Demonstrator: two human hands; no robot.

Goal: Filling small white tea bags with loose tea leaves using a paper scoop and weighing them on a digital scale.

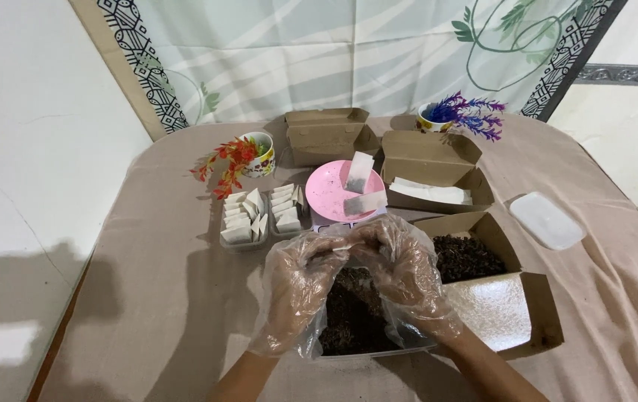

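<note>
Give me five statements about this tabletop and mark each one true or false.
1. Both hands, left hand and right hand, wear clear plastic gloves. True.
2. The pink plate is empty. False: two small white sachets lie on it.
3. The hands meet above a container of dark loose material. True.
4. The purple plant stands at the table's left side. False: it is at the back right; the red-orange plant is on the left.
5. The white lid rests on a brown box. False: it lies alone on the cloth, at the right.
</note>
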